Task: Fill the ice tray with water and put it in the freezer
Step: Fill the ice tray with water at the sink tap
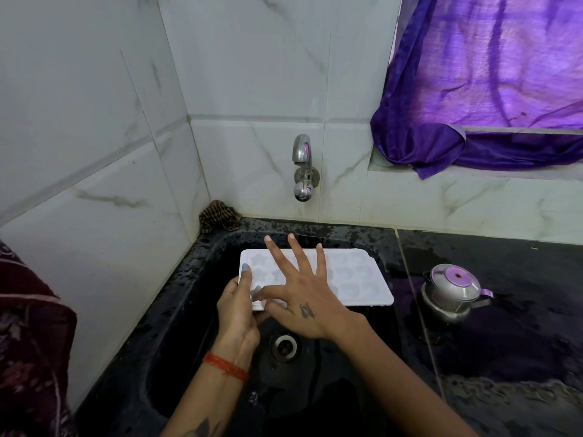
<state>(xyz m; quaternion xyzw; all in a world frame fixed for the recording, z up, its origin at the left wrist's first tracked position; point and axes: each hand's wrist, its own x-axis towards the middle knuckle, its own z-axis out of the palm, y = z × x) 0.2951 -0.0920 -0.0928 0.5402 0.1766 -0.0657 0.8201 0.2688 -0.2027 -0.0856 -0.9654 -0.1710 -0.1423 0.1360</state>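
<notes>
Tray (362, 279) is gripped at its near corner by the left hand (236, 310); the right hand (303, 294) lies spread flat on it. It should be kept level under the tap (302, 167) beyond the hands.

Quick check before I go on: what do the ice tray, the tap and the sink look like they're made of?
Ice tray: white, matte, probably plastic or silicone; moulded shaped pockets and a thin rim.
Tap: shiny chromed metal; it mirrors the purple curtain.
Sink: black, glossy, speckled basin, likely stone or a composite; wet, so the finish is hard to judge.
</notes>
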